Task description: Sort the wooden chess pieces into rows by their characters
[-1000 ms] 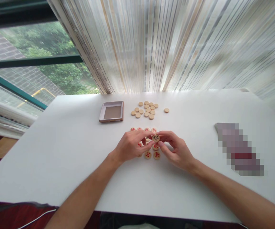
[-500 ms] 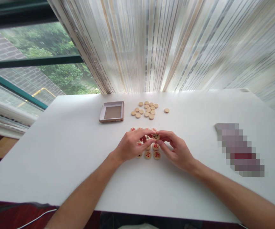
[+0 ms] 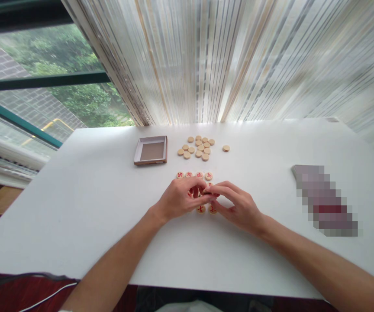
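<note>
Between the fingertips of both hands is a wooden xiangqi piece (image 3: pixel 207 192), tipped nearly edge-on and largely covered by fingers. My left hand (image 3: pixel 178 197) is closed in a pinch on its left side. From the other side, the thumb and fingers of my right hand (image 3: pixel 240 206) meet the same piece. Beneath and around the hands, several round xiangqi pieces lie face up in rows. A far row shows red characters, including a piece (image 3: pixel 209 176) at its right end. Nearer me, another red-marked piece (image 3: pixel 201 209) shows below the fingers. The middle pieces are mostly hidden.
Several face-down pieces (image 3: pixel 201 147) lie loosely grouped beyond the hands. A single piece (image 3: pixel 226 148) rests apart on their right. An open shallow box (image 3: pixel 138 150) stands at the far left of the white table (image 3: pixel 76 208). A pixelated flat object (image 3: pixel 328 203) lies at right.
The held piece has turned from showing its black character to nearly edge-on and come slightly lower. My right hand has shifted a little down, uncovering more of the far row.
</note>
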Tool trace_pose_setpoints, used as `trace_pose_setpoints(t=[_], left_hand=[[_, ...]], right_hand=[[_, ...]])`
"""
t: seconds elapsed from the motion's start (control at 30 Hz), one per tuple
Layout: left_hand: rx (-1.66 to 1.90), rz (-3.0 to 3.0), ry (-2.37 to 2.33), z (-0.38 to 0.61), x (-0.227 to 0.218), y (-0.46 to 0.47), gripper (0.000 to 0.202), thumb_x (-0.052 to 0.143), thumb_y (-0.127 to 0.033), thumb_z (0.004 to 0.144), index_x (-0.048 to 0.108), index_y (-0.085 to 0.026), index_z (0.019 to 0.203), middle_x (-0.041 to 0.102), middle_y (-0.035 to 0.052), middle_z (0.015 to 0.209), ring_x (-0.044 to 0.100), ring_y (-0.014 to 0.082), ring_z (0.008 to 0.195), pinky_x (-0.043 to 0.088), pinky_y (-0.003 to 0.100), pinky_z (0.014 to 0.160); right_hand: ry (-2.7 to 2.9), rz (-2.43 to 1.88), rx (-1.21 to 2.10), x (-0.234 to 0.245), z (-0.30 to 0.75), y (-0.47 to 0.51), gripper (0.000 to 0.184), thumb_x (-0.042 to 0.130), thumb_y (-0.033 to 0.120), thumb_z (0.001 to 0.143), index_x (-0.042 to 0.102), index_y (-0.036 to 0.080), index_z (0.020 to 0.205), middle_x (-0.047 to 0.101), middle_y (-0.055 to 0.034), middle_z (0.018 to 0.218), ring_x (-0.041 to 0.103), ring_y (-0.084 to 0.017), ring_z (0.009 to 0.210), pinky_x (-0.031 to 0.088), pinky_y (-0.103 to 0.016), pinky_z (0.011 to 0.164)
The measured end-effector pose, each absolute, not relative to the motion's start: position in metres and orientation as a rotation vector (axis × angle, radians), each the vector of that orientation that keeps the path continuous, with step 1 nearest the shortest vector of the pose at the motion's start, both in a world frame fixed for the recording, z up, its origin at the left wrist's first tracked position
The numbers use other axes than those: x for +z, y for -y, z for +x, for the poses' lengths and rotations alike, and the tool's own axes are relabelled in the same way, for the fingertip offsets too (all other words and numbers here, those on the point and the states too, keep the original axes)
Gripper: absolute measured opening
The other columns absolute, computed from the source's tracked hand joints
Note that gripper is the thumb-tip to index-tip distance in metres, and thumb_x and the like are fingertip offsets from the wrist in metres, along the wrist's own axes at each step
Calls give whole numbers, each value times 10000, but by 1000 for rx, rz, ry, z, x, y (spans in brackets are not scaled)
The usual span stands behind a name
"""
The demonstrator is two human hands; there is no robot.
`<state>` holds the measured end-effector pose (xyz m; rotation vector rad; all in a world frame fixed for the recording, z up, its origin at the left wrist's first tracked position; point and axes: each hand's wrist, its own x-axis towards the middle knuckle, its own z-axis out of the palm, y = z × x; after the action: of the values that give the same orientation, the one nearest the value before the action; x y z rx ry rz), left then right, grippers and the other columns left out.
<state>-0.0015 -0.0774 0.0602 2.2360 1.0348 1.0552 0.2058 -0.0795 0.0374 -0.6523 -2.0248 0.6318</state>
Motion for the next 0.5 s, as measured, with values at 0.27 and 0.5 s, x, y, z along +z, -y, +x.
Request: trace_pose_setpoints(t=[0.27,0.5], left_hand=[[1055,2546,-1043,-3,57,77,352,662,-342,886,526,-180,605,548,-50,504,493,84,472,356,235,529],[1027,2562,-1031,-1,56,77,371,588,-318,931,507,-180,597,522,-45,497,456,87,467,345,237,529]], right_hand=[[2160,-588,512,37,210,82,474,604,140,918,533,307,1356,680,-73,1053,695,-186,887,611,-315,778],[2154,-601,498,39,209,82,423,601,144,918,545,295,1310,680,-70,1025,693,-189,857,608,-321,755]])
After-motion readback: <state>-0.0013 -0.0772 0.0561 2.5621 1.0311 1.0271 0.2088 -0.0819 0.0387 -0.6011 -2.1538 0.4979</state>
